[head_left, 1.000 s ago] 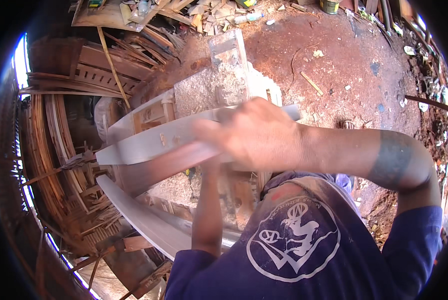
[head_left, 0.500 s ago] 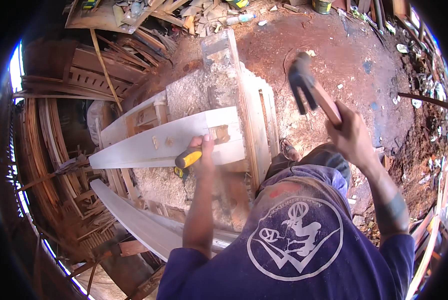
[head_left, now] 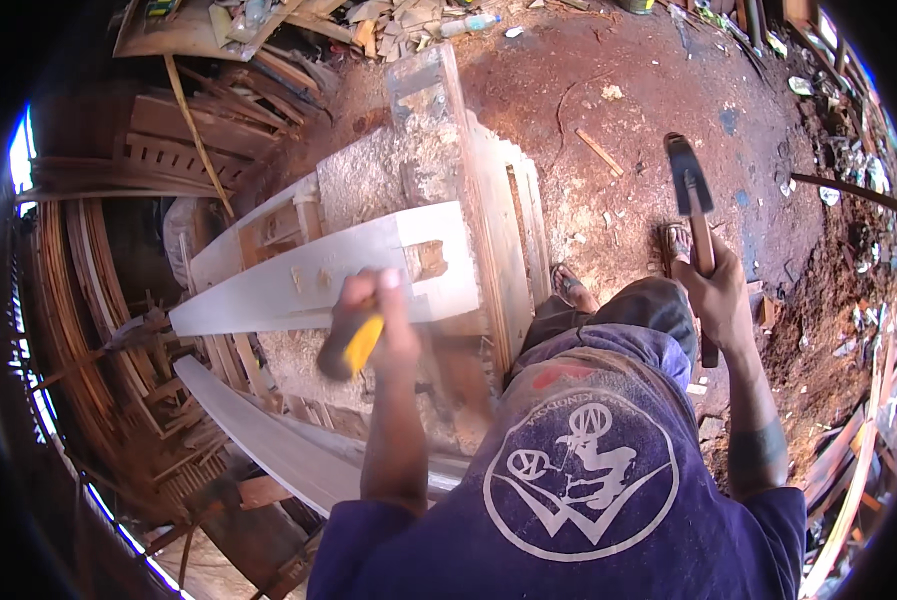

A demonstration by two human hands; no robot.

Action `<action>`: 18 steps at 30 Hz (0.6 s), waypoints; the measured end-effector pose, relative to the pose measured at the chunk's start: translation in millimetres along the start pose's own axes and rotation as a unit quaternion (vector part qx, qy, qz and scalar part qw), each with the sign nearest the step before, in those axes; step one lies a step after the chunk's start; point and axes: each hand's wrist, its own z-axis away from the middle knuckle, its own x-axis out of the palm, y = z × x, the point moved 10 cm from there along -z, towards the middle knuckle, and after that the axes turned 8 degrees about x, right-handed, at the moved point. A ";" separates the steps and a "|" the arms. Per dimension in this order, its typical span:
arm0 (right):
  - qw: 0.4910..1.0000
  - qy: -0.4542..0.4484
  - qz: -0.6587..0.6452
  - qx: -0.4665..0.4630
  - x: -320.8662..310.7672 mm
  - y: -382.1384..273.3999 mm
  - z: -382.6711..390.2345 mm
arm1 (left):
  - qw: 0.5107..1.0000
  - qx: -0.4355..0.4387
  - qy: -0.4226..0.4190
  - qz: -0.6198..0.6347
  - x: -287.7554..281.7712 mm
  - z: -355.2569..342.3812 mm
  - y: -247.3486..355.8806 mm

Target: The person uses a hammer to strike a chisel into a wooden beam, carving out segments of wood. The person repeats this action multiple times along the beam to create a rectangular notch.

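My left hand [head_left: 386, 310], blurred by motion, is closed round the yellow and dark handle of a chisel [head_left: 362, 345]. It hovers over the near edge of a long pale board [head_left: 343, 255], and the blade cannot be made out. A rectangular cutout [head_left: 429, 259] shows near the board's right end, with small brown patches farther left along its face. Out to the right, my right hand [head_left: 720, 300] grips a claw hammer [head_left: 701, 235] by its wooden handle, the dark metal head pointing away from me over the floor.
The board lies across a rough workbench [head_left: 418, 95] strewn with pale shavings. Another long pale board [head_left: 268, 440] slants nearer me. Stacked timber [head_left: 98, 290] lines the left side. A small wood strip [head_left: 598, 152] lies on the reddish floor; scrap and debris [head_left: 828, 320] edge the right.
The hammer has swung away to the right and its head has turned. My left hand has lifted off the board with the chisel, slightly leftward. A wood strip now shows on the floor.
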 end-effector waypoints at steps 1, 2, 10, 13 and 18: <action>1.000 0.003 -0.018 -0.006 1.3 8.3 -4.5 | 0.996 0.028 -0.074 -0.028 26.0 3.1 -1.9; 1.000 -0.002 -0.013 -0.017 4.2 8.1 -6.8 | 0.987 0.060 -0.141 -0.056 57.6 4.1 -8.7; 0.988 -0.015 -0.141 0.054 7.7 62.0 -4.4 | 0.906 0.120 -0.368 -0.169 170.2 42.0 -52.0; 0.985 0.016 -0.149 0.084 -1.6 89.8 -3.1 | 0.903 0.153 -0.360 -0.177 173.4 41.8 -52.3; 0.978 0.038 -0.176 0.102 -10.3 106.8 0.6 | 0.897 0.166 -0.376 -0.165 188.0 47.7 -50.1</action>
